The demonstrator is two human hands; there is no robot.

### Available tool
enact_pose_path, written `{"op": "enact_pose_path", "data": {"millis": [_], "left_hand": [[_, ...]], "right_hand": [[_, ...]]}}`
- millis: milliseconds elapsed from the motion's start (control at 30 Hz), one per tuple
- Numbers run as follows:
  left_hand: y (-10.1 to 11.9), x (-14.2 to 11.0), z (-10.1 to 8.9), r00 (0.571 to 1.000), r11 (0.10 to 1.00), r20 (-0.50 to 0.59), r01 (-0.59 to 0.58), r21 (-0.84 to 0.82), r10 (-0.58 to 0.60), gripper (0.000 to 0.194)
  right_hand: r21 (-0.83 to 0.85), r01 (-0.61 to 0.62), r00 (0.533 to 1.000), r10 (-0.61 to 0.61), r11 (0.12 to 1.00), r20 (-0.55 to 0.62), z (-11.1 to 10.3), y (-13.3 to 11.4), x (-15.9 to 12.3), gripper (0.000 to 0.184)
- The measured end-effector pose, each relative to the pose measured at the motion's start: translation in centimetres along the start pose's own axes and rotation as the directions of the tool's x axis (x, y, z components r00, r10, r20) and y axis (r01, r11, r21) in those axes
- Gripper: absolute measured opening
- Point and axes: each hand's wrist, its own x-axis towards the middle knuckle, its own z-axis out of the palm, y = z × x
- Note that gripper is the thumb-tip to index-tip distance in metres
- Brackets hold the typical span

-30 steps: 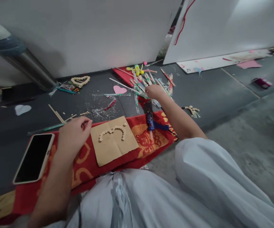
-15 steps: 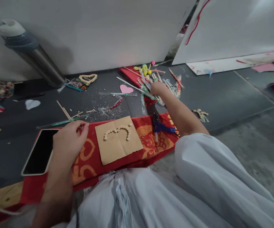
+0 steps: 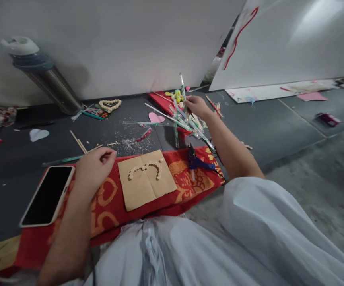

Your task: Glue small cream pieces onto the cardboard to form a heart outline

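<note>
Above the pile of wrapped chopsticks (image 3: pixel 194 125), my right hand (image 3: pixel 197 106) pinches one plastic-wrapped pair of chopsticks (image 3: pixel 182 88), held nearly upright. My left hand (image 3: pixel 96 169) is loosely closed over the red towel (image 3: pixel 106 194), beside the phone (image 3: pixel 48 196); whatever its curled fingers may hold is hidden. Between my hands, a creased brown card (image 3: pixel 148 190) lies on the towel. Small pale pieces stand on it in a curved line, like the top of a heart. A blue glue gun (image 3: pixel 198 161) rests on the towel right of the card.
A steel bottle (image 3: pixel 52 79) stands by the wall. Near it lies a heart-shaped piece (image 3: pixel 110 105) of pale bits. A pink paper heart (image 3: pixel 156 118), thin sticks (image 3: pixel 78 142) and white crumbs (image 3: pixel 130 145) are scattered behind the towel. A purple can (image 3: pixel 328 119) lies far right.
My right hand has risen from the pile with a wrapped pair of chopsticks in it. My left hand has stayed at about the same place, its fingers curled. The view has shifted slightly.
</note>
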Motion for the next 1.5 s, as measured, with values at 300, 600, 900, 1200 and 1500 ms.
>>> {"op": "enact_pose_path", "data": {"millis": [300,600,900,1200,1500], "left_hand": [[3.6,4.1,4.8,0.987,0.579,-0.03,-0.116,-0.807,0.155,0.044],[4.4,4.5,6.0,0.986,0.288,0.107,0.067,-0.955,0.127,0.035],[3.0,3.7,6.1,0.995,0.212,0.099,0.1,-0.972,-0.015,0.029],[2.6,2.6,8.1,0.984,0.232,0.128,0.154,-0.961,-0.123,0.029],[2.6,2.0,8.4,0.972,0.198,0.148,0.183,-0.963,-0.183,0.022]], "right_hand": [[0.386,0.218,0.923,-0.318,0.896,0.218,4.6,-8.3,-12.1,0.016],[0.592,0.119,0.923,-0.308,0.797,0.229,9.2,-10.7,-18.9,0.027],[0.707,-0.181,0.894,-0.186,0.684,0.408,12.2,-12.3,-23.4,0.035],[0.745,-0.288,0.896,-0.105,0.602,0.432,13.0,-13.3,-23.9,0.036],[0.753,-0.349,0.888,-0.061,0.558,0.456,13.3,-14.4,-23.8,0.034]]}}
